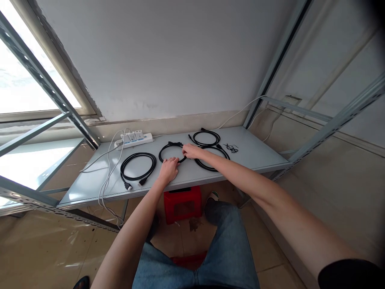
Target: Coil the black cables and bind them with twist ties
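Note:
A coiled black cable [160,151] lies on the grey shelf between my two hands. My left hand [169,168] rests at the coil's front edge, its fingers bent and pressed down on the cable. My right hand [190,151] is closed at the coil's right side with fingers pinched together; the exact grip is hidden. Left of my hands sits another coiled black cable [138,154] with its two plug ends toward me. To the right are a back coil [219,138] and a front coil [204,165]. Thin black ties [231,148] lie in a loose heap beside them.
A white power strip [144,139] with plugged-in adapters stands by the wall, white cords hanging over the shelf's front edge. Metal uprights frame the shelf [249,156] on both sides. Beneath it is a red plastic stool or box [183,196], near my legs.

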A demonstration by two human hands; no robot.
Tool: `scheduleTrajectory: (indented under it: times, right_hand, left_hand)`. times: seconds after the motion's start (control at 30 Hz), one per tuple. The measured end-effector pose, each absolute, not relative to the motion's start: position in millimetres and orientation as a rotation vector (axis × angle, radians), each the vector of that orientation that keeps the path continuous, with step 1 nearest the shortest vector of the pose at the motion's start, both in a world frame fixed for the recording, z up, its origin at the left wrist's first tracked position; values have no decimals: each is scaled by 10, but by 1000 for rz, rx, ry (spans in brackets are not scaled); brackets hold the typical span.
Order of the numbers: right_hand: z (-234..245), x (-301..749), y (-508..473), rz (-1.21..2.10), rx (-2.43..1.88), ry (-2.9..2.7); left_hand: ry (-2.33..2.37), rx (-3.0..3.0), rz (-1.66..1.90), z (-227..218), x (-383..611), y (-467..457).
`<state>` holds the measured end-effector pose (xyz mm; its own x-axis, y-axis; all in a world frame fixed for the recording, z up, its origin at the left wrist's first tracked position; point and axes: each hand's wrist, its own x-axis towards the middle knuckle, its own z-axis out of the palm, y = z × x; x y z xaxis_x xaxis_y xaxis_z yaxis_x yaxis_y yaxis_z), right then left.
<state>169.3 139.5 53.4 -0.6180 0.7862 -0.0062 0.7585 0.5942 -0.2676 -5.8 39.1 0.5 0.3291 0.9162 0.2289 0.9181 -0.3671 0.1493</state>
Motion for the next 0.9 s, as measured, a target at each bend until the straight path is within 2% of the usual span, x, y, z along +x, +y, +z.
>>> scheduleTrajectory:
  times: [0.37, 0.9]
  right_hand:
    - [499, 1950, 1129, 176, -1154, -2847]
    - [14, 1705, 616, -106, -1486, -2367]
  left_hand:
    - [-1753, -2542, -437, -3, -71, 383]
    - [-1809, -2463, -430, -4, -97, 391]
